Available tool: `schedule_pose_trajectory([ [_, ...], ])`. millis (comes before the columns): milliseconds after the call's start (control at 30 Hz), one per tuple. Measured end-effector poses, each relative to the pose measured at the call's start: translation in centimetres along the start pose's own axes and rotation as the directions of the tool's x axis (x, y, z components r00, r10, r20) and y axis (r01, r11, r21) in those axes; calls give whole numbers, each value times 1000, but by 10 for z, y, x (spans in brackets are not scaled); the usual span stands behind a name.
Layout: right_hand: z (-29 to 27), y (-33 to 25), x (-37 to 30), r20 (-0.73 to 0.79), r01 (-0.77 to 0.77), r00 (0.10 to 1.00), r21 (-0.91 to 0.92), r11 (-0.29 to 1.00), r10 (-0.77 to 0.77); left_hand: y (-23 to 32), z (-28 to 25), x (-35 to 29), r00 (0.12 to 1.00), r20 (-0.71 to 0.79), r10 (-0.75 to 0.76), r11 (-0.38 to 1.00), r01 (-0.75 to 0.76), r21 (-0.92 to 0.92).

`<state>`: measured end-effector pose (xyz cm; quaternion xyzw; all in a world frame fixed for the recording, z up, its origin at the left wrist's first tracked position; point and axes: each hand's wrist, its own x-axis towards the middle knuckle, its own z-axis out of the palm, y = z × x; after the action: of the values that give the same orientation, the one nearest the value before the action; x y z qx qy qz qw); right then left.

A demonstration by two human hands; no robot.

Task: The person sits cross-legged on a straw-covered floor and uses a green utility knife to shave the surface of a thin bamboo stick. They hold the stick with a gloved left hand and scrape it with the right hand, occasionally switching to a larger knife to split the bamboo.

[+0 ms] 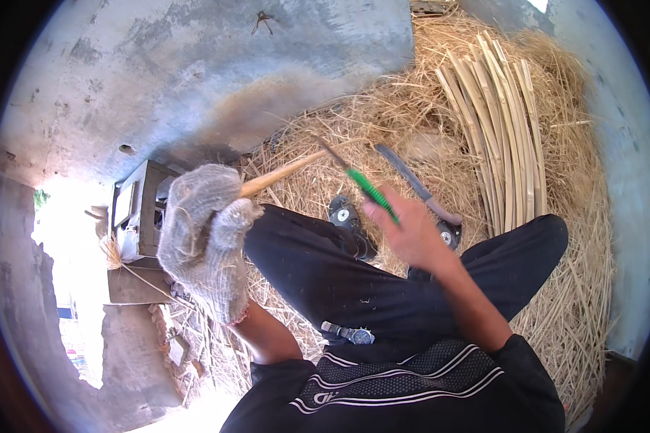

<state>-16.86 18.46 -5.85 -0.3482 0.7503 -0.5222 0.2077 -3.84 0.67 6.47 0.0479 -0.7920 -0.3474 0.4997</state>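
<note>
My left hand (206, 231), in a thick grey knitted work glove, is closed around one end of a pale wooden stick (282, 175). The stick points out to the right and thins toward its far end. Bare and slightly blurred, my right hand (408, 229) grips a knife (368, 191) with a ribbed green handle. Its narrow dark blade crosses the stick near the thin end; whether the two touch I cannot tell. Beyond my right hand, a long curved blade with a brownish handle (415, 180) lies on the straw by my feet.
Several long split strips (502, 137) lie side by side on the straw (383, 108) at the right. A wristwatch (357, 335) rests on my lap. At the left stands a grey box-like object (148, 209) by a bright opening. Worn plaster walls (195, 79) enclose the spot.
</note>
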Motion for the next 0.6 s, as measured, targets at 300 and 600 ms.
schedule_pose_trajectory([
  [300,54,-54,-39,-143,202,972,106,973,-186,15,-6,-32,997,77,11,997,-17,79],
  [600,68,-33,-28,-258,182,954,87,979,-155,8,-1,-40,982,123,144,987,-151,53],
])
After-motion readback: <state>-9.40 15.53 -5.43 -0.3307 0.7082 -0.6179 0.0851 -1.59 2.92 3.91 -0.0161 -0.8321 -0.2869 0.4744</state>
